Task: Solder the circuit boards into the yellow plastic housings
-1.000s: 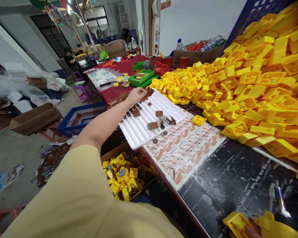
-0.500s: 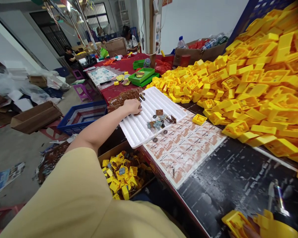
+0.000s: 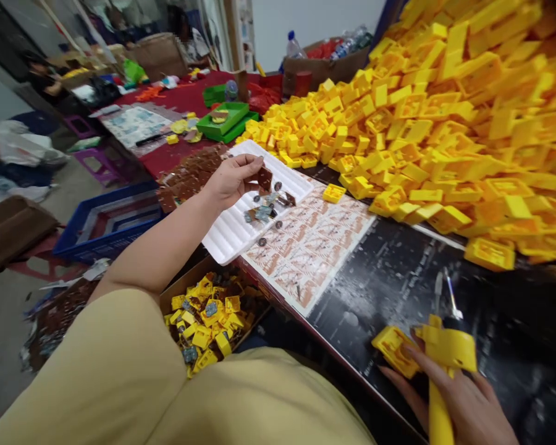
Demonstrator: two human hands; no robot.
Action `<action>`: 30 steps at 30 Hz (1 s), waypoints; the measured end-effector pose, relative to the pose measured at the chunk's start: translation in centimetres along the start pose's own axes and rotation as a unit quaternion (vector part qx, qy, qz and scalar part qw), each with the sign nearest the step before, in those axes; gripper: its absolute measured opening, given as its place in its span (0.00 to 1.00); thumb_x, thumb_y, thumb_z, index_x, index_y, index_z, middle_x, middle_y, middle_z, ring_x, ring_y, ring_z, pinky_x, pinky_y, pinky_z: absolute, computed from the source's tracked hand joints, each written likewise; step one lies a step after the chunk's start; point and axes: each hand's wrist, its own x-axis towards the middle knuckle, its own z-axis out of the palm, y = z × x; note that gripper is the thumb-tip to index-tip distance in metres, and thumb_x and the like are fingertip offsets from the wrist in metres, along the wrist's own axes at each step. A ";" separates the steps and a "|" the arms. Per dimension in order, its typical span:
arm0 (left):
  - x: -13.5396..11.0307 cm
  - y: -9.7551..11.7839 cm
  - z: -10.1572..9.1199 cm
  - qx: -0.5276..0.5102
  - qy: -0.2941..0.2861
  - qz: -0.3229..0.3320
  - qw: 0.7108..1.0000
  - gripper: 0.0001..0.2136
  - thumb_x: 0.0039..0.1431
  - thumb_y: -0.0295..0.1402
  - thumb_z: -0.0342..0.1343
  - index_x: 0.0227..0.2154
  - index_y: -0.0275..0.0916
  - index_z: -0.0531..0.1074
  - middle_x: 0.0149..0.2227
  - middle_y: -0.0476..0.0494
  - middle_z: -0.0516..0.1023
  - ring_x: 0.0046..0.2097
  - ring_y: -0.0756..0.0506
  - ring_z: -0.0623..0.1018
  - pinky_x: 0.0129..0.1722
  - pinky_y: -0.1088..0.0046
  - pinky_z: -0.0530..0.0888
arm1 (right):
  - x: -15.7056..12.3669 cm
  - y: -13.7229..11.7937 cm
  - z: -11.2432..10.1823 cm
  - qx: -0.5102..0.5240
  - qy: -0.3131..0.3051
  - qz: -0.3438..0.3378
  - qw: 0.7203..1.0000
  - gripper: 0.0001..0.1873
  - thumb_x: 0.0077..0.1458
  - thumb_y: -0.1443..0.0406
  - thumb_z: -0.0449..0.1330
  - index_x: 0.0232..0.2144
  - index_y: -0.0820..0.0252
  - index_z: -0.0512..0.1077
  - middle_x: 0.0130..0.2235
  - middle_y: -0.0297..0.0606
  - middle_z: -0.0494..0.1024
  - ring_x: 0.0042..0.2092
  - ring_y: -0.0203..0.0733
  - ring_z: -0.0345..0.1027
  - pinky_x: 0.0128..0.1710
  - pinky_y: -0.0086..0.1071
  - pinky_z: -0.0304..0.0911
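Observation:
My left hand pinches a small brown circuit board between thumb and fingers, above a white ridged foam tray. Beside it on the tray lie small loose parts with wires. Several rows of brown boards stand at the tray's far left. At lower right, my right hand is wrapped round a yellow soldering gun with a thin metal tip. The same hand's thumb and forefinger are at a yellow plastic case, over the black table surface.
A large heap of yellow cases covers the right and back. Below the table edge is a cardboard box of yellow parts. A blue basket stands left, green trays farther back. Two people sit in the background.
My left hand has lifted off the foam tray and now has a brown board in its fingers. The right hand, soldering gun and yellow case have come further into view as the camera turned.

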 end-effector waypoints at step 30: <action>-13.6 -3.8 19.0 -0.083 -0.310 0.031 0.947 0.23 0.57 0.56 0.60 0.37 0.38 0.82 0.39 0.41 0.81 0.41 0.47 0.78 0.39 0.73 0.73 | 6.6 -6.1 -3.9 0.026 0.169 0.117 0.978 0.22 0.52 0.72 0.69 0.47 0.56 0.68 0.38 0.32 0.80 0.34 0.37 0.78 0.39 0.26 0.76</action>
